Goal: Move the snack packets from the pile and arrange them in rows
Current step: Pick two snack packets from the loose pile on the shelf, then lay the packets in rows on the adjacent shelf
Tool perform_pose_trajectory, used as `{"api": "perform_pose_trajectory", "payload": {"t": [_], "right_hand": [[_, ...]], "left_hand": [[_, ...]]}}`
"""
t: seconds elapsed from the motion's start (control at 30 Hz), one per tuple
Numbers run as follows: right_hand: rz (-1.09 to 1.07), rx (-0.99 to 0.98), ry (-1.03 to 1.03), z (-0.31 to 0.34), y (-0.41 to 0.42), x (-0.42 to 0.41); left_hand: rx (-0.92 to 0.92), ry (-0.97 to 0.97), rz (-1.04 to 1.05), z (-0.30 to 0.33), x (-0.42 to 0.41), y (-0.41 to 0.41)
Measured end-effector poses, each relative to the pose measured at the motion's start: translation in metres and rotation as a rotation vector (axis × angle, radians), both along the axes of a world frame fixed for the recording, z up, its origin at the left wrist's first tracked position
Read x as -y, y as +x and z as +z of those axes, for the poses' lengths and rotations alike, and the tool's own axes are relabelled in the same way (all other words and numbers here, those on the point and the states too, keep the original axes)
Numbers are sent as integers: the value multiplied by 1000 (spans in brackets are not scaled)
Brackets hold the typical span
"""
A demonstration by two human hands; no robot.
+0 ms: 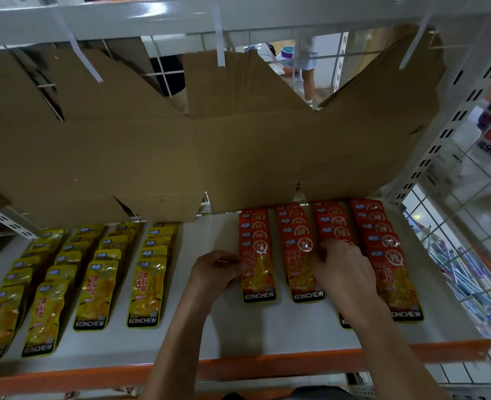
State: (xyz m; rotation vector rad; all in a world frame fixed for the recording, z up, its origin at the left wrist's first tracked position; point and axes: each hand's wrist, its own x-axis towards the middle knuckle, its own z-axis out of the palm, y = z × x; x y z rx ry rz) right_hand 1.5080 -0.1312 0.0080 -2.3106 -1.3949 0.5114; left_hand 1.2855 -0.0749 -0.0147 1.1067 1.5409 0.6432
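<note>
As shelved: red packets (257, 272), perhaps pinched.

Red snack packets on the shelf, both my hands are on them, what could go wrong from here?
1. Your left hand pinches the edge of the front red packet; pulling it could slide the overlapped packets behind it out of line.
2. Your right hand lies over the third red row, so a nudge there may skew it against the second row's front packet.
3. The far-right front packet sits nearer the orange shelf edge and could get knocked off.
</note>
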Motion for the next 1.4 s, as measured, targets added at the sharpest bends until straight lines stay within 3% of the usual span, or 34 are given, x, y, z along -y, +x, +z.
{"api": "perform_pose_trajectory", "payload": {"t": [0.23,0.43,0.6,0.8,1.0,1.1,1.27,1.4], "right_hand": [[13,5,-3,0,-1,2],[94,107,172,5,-4,7],[281,188,182,21,-24,10],[529,235,-9,26,-57,26],[753,227,-143,19,-91,46],[833,235,-168,20,-114,51],[965,197,-55,25,-161,54],[1062,246,7,23,-208,61]], "left_hand": [[6,2,14,1,0,1],[-66,128,23,5,9,-2],[-306,373,-39,12,29,-11],[-656,537,-30,14,64,-28],[-918,469,-3,20,106,-61],[-964,362,-3,25,123,-80],[-1057,182,14,32,150,-116],[-1065,153,109,33,170,-157]]}}
